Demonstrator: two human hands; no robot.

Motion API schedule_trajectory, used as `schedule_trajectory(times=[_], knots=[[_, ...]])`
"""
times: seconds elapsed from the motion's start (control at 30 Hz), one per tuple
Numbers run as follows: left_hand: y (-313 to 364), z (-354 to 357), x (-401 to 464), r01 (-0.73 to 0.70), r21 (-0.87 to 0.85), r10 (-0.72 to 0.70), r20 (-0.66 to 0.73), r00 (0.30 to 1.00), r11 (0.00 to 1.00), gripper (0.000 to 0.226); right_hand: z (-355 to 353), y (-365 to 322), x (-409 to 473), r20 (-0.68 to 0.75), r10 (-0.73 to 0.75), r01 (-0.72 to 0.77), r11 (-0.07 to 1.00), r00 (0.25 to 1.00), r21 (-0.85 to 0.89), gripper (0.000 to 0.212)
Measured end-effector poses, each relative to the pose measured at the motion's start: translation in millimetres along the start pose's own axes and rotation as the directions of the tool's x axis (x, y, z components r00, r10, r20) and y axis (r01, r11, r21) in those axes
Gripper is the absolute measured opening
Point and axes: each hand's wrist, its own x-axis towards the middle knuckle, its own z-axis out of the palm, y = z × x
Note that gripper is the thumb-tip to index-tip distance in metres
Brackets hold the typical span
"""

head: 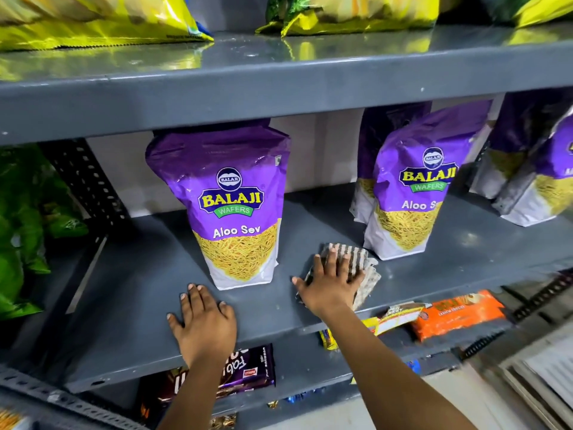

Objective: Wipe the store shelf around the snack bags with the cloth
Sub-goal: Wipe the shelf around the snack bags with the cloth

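Grey metal shelf (139, 274): two purple snack bags (238, 206) upright; right hand (330, 282), fingers spread flat, pressing striped cloth (356, 268) between bags, cloth under fingertips; left hand (203, 324) flat, fingers splayed, at front edge.

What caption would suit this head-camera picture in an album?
Right hand presses a striped cloth on the grey shelf between two purple snack bags; left hand rests flat.

Grey metal racking (279, 88) is filling the view, its glossy upper board (248, 54) reflecting overhead light. A perforated black upright (90, 181) is standing at the left before a pale back wall (310, 150). Pale floor (459, 398) is showing lower right.
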Motion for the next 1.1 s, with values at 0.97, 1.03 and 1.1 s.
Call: schedule_trajectory(times=[0.97,1.03,1.1], knots=[[-2,3,2,-0.01,-0.014,0.011,0.011,1.0,1.0,0.071,-13,7,-37,-0.396,-0.144,0.202,0.973,0.907,0.108,0.046],[-2,3,2,-0.008,-0.013,0.009,0.012,1.0,1.0,0.074,4,-23,-40,-0.254,-0.373,0.396,0.918,0.892,0.042,0.049],[-2,4,2,-0.008,-0.003,0.008,0.015,1.0,1.0,0.074,7,-24,-40,-0.155,-0.392,0.399,0.917,0.907,0.011,0.048]])
